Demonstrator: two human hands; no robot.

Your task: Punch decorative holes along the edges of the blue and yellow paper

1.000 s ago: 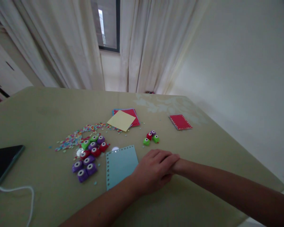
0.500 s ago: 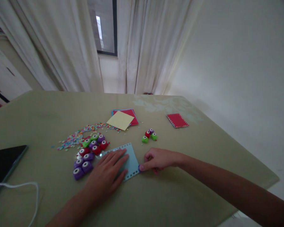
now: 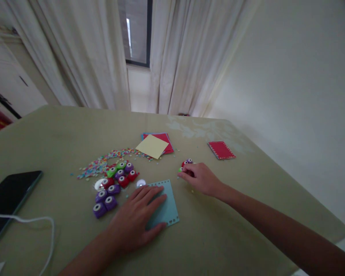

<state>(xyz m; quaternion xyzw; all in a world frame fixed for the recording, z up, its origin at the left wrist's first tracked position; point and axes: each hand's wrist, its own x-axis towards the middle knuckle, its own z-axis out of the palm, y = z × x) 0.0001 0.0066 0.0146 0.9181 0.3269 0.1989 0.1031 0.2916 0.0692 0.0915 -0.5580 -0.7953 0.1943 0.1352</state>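
My left hand (image 3: 140,216) lies with its fingers spread on a light blue card (image 3: 168,205) and presses it to the table. Small punched holes run along the card's edges. My right hand (image 3: 202,178) is off to the card's right, its fingers curled in at a small group of craft punches; a red punch (image 3: 184,163), a purple punch (image 3: 189,161) and part of a green punch (image 3: 180,169) show beside the fingers. What the fingertips grip, if anything, is hidden. Left of the card stands a cluster of purple, red and green punches (image 3: 110,202).
Colourful paper bits (image 3: 99,166) lie scattered behind the cluster. A cream card (image 3: 152,146) tops a red card (image 3: 169,147). Farther right is another red card (image 3: 222,150). Clear round lids (image 3: 140,183) are near the cluster. A black tablet (image 3: 11,195) and white cable (image 3: 50,230) lie left.
My right hand has left the card's right edge, where it held a purple punch, and moved up to the small punch group. My left hand stays on the card. The view has shifted slightly.
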